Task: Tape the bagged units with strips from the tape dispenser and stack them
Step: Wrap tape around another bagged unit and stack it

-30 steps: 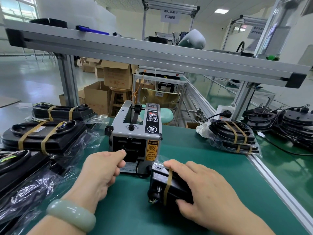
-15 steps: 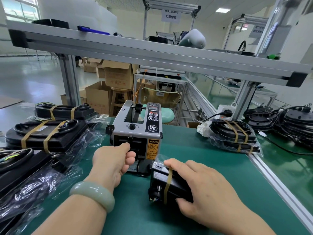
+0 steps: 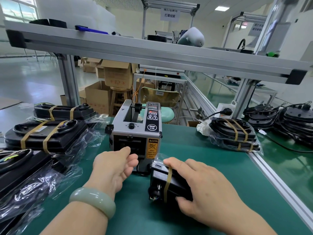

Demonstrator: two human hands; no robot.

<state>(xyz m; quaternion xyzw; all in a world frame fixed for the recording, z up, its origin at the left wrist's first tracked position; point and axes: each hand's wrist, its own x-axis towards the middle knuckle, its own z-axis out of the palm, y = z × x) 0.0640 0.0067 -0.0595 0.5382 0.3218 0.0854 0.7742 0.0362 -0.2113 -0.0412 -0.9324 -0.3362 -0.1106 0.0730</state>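
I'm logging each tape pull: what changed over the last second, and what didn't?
The left hand stayed at the tape dispenser outlet, but its fingers loosened from a tight curl and its thumb now reaches forward; no strip visible in it. The right hand keeps its grip on the bagged unit, one tape strip across it. Nothing else moved.

Left hand [image 3: 115, 167] half-curled, right hand [image 3: 203, 187] gripping

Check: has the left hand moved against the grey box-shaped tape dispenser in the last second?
Yes. The left hand slid forward and right toward the grey box-shaped tape dispenser, fingertips now nearer its yellow caution label.
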